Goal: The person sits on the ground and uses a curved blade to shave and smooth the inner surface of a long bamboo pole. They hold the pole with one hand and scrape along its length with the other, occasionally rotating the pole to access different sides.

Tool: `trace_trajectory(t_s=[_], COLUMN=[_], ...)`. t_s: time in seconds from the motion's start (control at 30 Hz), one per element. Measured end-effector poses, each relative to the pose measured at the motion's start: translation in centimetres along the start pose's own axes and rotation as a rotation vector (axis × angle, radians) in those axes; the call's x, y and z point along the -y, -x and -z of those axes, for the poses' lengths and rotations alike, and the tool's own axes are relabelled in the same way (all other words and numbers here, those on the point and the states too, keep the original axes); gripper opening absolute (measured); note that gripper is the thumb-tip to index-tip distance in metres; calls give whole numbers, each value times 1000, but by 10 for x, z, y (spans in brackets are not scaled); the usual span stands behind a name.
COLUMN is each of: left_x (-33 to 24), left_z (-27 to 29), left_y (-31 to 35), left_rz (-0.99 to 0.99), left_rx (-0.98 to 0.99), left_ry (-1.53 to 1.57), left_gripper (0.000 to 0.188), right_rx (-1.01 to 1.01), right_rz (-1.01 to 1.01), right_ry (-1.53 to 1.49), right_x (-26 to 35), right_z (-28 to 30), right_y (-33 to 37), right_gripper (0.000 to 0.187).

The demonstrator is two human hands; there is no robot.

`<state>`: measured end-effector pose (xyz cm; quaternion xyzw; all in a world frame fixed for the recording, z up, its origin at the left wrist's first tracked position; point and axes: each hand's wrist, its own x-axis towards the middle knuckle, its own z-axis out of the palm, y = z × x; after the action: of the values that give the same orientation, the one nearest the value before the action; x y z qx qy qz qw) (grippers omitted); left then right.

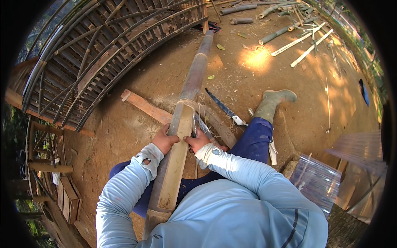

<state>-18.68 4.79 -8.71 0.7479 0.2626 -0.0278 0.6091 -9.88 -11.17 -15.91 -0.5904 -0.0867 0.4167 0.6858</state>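
A long, thick bamboo pole [175,155] slants from my lap away over the dirt, with a pale flat opening cut along its near part. My left hand [164,139] grips its left side, thumb on top. On the right edge, my right hand [199,140] is closed, its thumb at the rim of the opening; the other fingers are partly hidden. A thin, blade-like strip [194,124] stands beside those fingers; whether they hold it, I cannot tell. Just right of the pole, a curved pruning saw [223,107] with a white handle lies on the ground.
A reddish plank [144,106] and a wood piece [217,125] lie under the pole. At the upper left stands a slatted bamboo frame [107,66]. Bamboo lengths [275,35] and split strips [297,44] lie at the far right. Clear corrugated sheets [316,180] are near right.
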Motion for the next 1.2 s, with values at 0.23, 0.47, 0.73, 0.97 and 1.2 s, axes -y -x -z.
trace_trajectory(t_s=[0.23,0.47,0.73,0.97,1.2], left_x=[-4,0,-6,-1,-6], left_z=[-1,2,7,10,18], left_y=[5,1,-4,-17,-46], left_rz=[16,11,43,25,-21], left_rx=[-26,-25,-3,14,-68], left_ry=[-50,5,48,-187,-428], left_gripper=[71,70,74,80,93], right_rx=[9,25,9,14,28], right_rz=[87,115,149,198,359], right_ry=[-18,-3,85,215,557], right_x=[-6,4,1,-7,-7], right_z=[-4,-7,-6,0,35], right_y=[-3,-6,-17,-24,-25], right_gripper=[49,49,49,53,59])
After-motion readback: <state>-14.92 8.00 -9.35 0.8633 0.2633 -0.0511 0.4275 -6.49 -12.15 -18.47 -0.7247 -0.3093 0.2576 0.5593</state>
